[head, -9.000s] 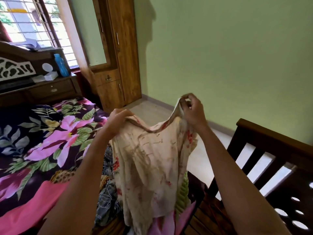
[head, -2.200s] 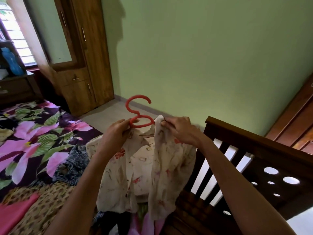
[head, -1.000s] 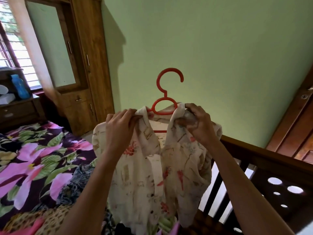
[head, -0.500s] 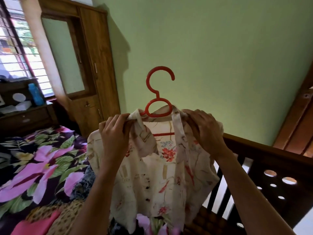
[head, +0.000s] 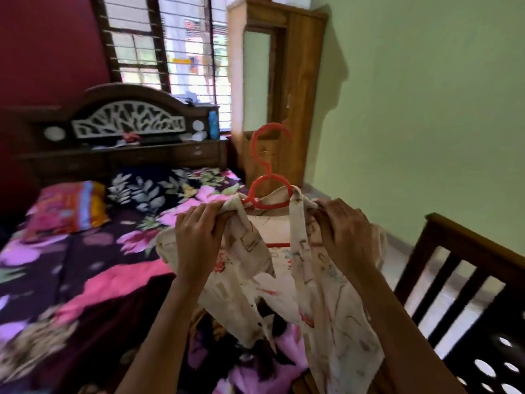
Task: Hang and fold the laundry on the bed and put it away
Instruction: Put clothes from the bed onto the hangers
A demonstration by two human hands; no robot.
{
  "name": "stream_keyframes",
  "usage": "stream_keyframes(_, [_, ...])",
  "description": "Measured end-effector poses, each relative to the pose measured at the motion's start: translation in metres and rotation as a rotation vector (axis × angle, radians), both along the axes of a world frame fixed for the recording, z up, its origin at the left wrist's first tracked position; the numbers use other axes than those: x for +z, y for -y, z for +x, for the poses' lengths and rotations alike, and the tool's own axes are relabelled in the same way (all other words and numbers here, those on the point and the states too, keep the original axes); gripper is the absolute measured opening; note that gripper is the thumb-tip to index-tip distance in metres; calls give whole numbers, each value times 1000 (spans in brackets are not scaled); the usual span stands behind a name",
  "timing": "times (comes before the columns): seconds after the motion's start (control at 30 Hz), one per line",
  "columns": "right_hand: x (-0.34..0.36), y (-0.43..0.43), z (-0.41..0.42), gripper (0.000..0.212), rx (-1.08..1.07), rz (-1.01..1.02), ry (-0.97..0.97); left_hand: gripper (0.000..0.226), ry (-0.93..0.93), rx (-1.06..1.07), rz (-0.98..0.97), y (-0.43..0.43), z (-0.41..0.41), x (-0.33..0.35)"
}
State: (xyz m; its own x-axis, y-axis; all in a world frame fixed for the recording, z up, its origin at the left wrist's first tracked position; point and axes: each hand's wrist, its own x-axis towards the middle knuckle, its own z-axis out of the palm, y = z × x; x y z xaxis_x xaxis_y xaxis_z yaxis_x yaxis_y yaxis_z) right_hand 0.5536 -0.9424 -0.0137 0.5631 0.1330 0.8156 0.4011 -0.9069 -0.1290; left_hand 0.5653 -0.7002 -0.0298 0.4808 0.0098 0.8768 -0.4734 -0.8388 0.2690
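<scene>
Bedroom, pale green wall [head: 426, 109] on the right, dark red wall [head: 42, 52] on the left, barred window [head: 170, 52] between them

Bed [head: 85, 265]: dark cover printed with large pink flowers and leaves; fills the left and lower part of the view

Wardrobe [head: 295, 95]: tall, brown wood, in the corner beside the window; doors shut, so contents cannot be told

Footboard [head: 468, 280]: dark wood with slats and round cut-outs, lower right

Headboard [head: 127, 120]: arched, with a white leaf-pattern panel. Its shelf holds a blue bottle [head: 213, 125], upright at the right end, white round items beside it and small blurred things; drawers [head: 199, 155] below are shut

Laundry heap [head: 241, 362]: dark and pink pieces lying on the bed's near end, under the raised garment

Garment [head: 318, 294]: cream cloth with a red flower print, open at the front, held up in the air over the foot of the bed, draped on the hanger

Pillow [head: 65, 207]: pink, orange and blue, at the head of the bed

Left hand [head: 199, 240]: fingers curled, pinching the garment's left shoulder just beside the hanger

Right hand [head: 343, 234]: fingers curled, gripping the right shoulder cloth

Hanger [head: 270, 207]: red plastic, hook upright, loop showing at the neckline, crossbar visible inside the neck opening
</scene>
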Motion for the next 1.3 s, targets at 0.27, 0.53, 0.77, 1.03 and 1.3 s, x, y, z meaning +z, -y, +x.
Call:
stream_keyframes(0.27, [2,-138,-58,40,323,-31,-20,25,40,319,-4,-134,-127,-6])
stream_keyframes(0.53, [-25,-315,-146,26,592,14,-29,24,0,633,-4,-290,-275,-30])
stream_keyframes(0.77, [-90,-459,-246,31,794,97,-119,26,-193,691,6,-419,-406,-75])
stream_keyframes(1.03, [-152,-555,-281,33,847,64,-381,25,-362,726,-3,-511,-446,-128])
stream_keyframes(1.3, [-240,-637,-223,16,764,49,-705,33,-696,679,-103,-595,-379,-203])
